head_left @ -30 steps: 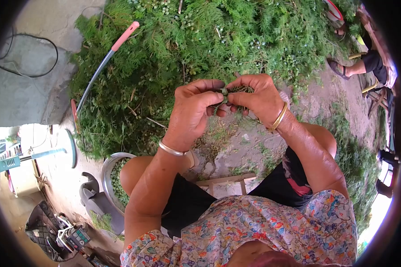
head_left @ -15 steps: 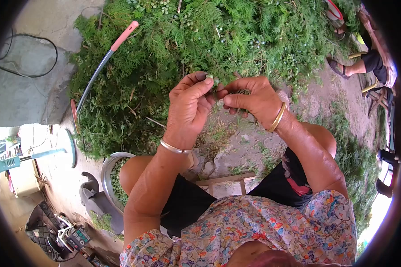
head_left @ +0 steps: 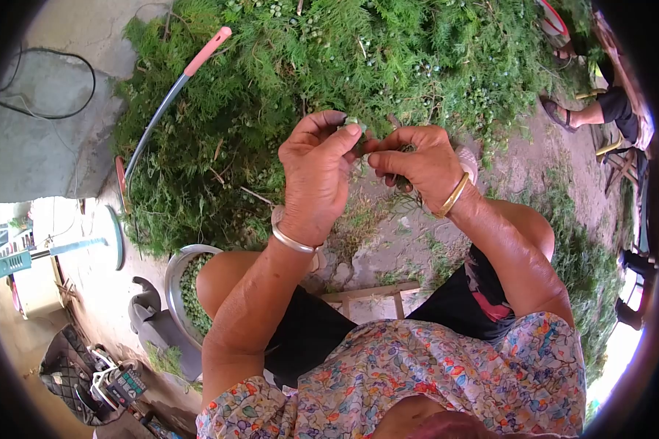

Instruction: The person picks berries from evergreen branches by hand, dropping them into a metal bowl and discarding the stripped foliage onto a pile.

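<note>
Both hands meet in front of me, above the near edge of a pile of cut evergreen branches [head_left: 271, 80] dotted with pale green berry-like cones. My left hand [head_left: 316, 161], with a silver bangle at its wrist, pinches a few small green cones [head_left: 354, 123] between thumb and forefinger. Close beside it, my right hand [head_left: 417, 162], wearing a gold bangle, is closed with thumb against forefinger. What it grips is mostly hidden by the fingers. By my left knee stands a metal basin [head_left: 171, 282] holding many picked green cones [head_left: 193, 300].
A long curved tool with a pink handle [head_left: 208, 51] lies against the pile. At left are a standing fan [head_left: 110, 238], a grey plastic object [head_left: 161, 329] and a dark quilted bag [head_left: 66, 373]. Another person's sandalled foot [head_left: 560, 113] shows at the upper right.
My left hand has shifted slightly right, and more of the green cones shows at its fingertips. The right hand stays nearly in place, its fingers curled a little differently.
</note>
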